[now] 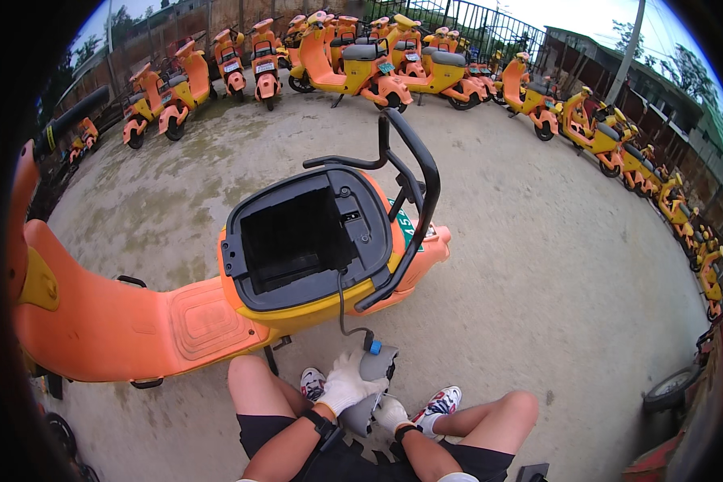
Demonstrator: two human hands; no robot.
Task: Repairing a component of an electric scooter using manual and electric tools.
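Observation:
A grey scooter seat [377, 363] with dark edges lies between my knees, low over the ground. My left hand [347, 386], in a white glove, lies across it and grips it, its fingers toward the right. At the seat's near right edge, my gloved right hand [391, 414] holds on, its fingers partly hidden. Just beyond stands an orange and yellow scooter [209, 317], its black seat compartment [375, 241] uncovered and dark inside. From its near edge a black cable [343, 309] hangs down to a blue-ended plug [375, 347], close to the seat.
A black rail [427, 173] rises at the scooter's rear end. Rows of parked orange and yellow scooters [329, 60] line the far side and the right [594, 136]. Concrete ground [530, 265] spreads between. A loose-looking wheel [671, 390] shows at the right edge.

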